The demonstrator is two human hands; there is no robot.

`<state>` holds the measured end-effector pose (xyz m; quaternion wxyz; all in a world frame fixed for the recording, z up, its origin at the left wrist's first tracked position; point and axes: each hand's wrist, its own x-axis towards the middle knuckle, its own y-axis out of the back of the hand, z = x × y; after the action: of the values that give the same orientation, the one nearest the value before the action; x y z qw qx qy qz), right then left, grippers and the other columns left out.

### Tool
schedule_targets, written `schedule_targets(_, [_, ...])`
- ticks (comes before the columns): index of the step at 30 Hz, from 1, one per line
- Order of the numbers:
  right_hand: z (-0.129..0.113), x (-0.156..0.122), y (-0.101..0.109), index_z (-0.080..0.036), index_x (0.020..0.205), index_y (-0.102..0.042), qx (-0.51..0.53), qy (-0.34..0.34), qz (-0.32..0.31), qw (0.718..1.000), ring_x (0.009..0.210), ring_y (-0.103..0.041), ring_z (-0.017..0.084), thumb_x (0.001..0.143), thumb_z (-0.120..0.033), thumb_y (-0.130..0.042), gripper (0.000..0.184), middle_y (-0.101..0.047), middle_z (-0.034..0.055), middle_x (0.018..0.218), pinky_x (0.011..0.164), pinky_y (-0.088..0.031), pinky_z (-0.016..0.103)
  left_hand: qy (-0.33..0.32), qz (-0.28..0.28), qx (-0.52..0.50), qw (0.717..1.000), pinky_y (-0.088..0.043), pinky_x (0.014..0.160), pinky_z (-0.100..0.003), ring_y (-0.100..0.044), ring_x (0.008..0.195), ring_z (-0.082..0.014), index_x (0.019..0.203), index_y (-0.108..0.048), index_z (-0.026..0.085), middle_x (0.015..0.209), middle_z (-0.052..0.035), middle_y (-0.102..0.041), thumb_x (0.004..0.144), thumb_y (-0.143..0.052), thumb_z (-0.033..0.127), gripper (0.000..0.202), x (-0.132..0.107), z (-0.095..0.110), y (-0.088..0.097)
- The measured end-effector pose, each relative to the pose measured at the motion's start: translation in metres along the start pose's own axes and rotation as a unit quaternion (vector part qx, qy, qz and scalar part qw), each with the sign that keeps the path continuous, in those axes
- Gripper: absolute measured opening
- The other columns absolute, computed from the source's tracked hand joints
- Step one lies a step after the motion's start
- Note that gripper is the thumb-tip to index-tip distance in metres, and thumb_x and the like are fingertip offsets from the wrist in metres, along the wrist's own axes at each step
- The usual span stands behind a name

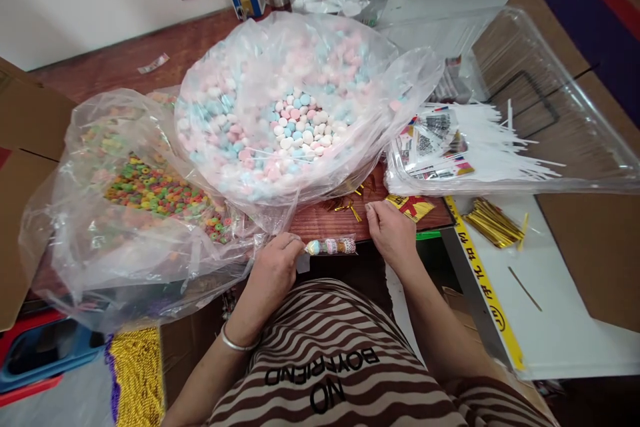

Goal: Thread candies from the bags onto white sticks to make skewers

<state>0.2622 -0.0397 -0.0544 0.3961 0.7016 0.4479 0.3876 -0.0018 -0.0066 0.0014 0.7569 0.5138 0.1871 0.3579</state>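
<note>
My left hand (274,267) is closed on the end of a small clear packet of stacked candies (331,246), held level at the table's near edge. My right hand (389,227) lies just right of the packet, fingers pinched together near loose gold twist ties (350,205) on the wooden table (125,63). What the right fingers hold is too small to make out. Directly behind my hands sits a big clear bag of pink, blue and white round candies (300,127).
A clear bag of multicoloured ring candies (155,193) lies at the left. At the right a clear tray (550,80) holds white sticks (500,140) and printed labels (433,143). A bundle of gold twist ties (493,221) rests on a white surface. Cardboard stands on both sides.
</note>
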Motion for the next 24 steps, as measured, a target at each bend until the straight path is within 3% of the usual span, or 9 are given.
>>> schedule_targets(5, [-0.006, -0.003, 0.001, -0.021, 0.092, -0.065, 0.007, -0.02, -0.053, 0.998, 0.082, -0.061, 0.02, 0.099, -0.032, -0.055, 0.016, -0.066, 0.0052, 0.095, 0.064, -0.032, 0.03, -0.003, -0.005, 0.0, 1.0, -0.049, 0.076, -0.028, -0.064, 0.085, -0.019, 0.092, -0.064, 0.018, 0.091, -0.0055, -0.066, 0.095, -0.048, 0.003, 0.022, 0.0, 0.0, -0.001])
schedule_targets(9, [-0.008, -0.004, -0.004, -0.021, 0.084, -0.058, -0.012, 0.001, -0.069, 0.998, 0.085, -0.061, 0.022, 0.1, -0.027, -0.051, 0.019, -0.066, 0.0073, 0.091, 0.068, -0.034, 0.031, 0.006, -0.006, -0.011, 1.0, -0.049, 0.077, -0.029, -0.064, 0.085, -0.0192, 0.091, -0.064, 0.018, 0.091, -0.0057, -0.066, 0.096, -0.049, 0.004, 0.021, 0.0, -0.001, -0.002])
schedule_targets(15, [-0.001, -0.002, -0.012, -0.022, 0.087, -0.052, 0.062, 0.032, -0.044, 0.997, 0.076, -0.059, 0.022, 0.1, -0.022, -0.044, 0.015, -0.065, 0.0077, 0.086, 0.064, -0.035, 0.032, 0.006, -0.008, -0.007, 1.0, -0.051, 0.079, -0.03, -0.065, 0.088, -0.0196, 0.091, -0.065, 0.018, 0.093, -0.0064, -0.068, 0.097, -0.047, 0.007, 0.022, -0.001, -0.002, -0.004])
schedule_targets(19, [-0.002, -0.001, -0.01, -0.022, 0.088, -0.053, 0.089, 0.055, -0.033, 0.994, 0.08, -0.062, 0.022, 0.099, -0.021, -0.046, 0.013, -0.065, 0.0065, 0.085, 0.07, -0.041, 0.031, 0.01, -0.02, -0.01, 1.0, -0.05, 0.078, -0.031, -0.063, 0.088, -0.0195, 0.09, -0.065, 0.018, 0.093, -0.0065, -0.067, 0.097, -0.046, 0.006, 0.023, -0.002, -0.002, -0.007])
schedule_targets(24, [-0.008, 0.0, 0.0, -0.022, 0.088, -0.061, 0.07, 0.07, 0.05, 0.994, 0.085, -0.061, 0.022, 0.101, -0.022, -0.046, 0.02, -0.067, 0.0076, 0.087, 0.076, -0.042, 0.032, 0.001, -0.037, -0.024, 0.999, -0.05, 0.078, -0.03, -0.062, 0.088, -0.0185, 0.092, -0.065, 0.018, 0.093, -0.0064, -0.066, 0.098, -0.045, 0.006, 0.025, -0.002, 0.001, -0.008])
